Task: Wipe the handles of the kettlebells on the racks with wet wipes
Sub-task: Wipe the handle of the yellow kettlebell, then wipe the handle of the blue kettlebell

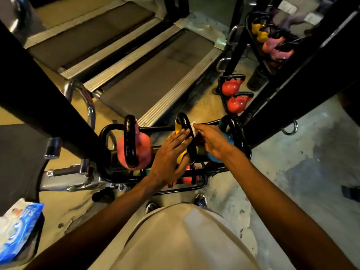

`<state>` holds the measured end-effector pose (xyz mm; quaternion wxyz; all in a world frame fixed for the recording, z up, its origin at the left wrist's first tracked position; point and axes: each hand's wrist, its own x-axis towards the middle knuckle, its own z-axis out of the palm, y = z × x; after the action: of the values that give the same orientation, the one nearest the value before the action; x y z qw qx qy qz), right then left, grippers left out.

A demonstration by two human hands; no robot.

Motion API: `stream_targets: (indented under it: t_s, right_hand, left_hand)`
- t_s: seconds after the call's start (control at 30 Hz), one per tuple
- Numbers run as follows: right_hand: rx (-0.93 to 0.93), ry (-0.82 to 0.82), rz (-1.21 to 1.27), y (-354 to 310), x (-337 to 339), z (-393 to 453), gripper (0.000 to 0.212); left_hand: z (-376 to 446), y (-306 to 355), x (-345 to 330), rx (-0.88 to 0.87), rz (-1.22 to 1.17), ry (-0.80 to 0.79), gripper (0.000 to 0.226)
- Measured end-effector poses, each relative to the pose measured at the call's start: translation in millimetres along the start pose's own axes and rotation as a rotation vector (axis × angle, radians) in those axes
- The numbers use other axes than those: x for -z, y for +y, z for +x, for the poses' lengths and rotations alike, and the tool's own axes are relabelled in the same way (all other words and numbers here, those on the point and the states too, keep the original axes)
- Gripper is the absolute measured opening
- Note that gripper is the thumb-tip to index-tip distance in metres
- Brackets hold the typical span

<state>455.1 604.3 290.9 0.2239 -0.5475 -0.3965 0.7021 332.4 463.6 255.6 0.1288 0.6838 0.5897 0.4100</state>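
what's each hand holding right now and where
Right hand pinches a white wipe against the yellow kettlebell's handle; left hand rests on that kettlebell.

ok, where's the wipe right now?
Head view, centre: the wet wipe is pinched in the right hand against the yellow kettlebell's handle, which the left hand steadies.
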Motion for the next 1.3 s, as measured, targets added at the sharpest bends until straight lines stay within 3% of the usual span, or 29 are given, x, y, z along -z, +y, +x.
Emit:
stream_targets:
  t_s: [0.13, 0.43, 0.83, 1.03, 1.3]
  right_hand:
    - [0.018, 0.081, -0.032, 10, 6, -9, 0.008]
    - [0.067, 0.226, -0.014, 16, 21, -16, 0.011]
    - [0.106, 0.092, -0.030, 8, 51, -21, 0.007]
    - [0.256, -0.001, -0.151, -2, 80, -20, 0.016]
    - [0.635, 0.015, -0.350, -24, 129, -24, 0.027]
  left_hand:
    - [-1, 10, -5, 0.060, -0.034, 0.028, 0.057]
    - [5, 22, -13, 0.093, -0.001, 0.051, 0.058]
    - [9, 49, -39, 0.232, 0.159, 0.162, 0.055]
    - [18, 79, -53, 0.261, 0.233, 0.202, 0.053]
    - [18, 117, -85, 0.250, 0.241, 0.182, 0.061]
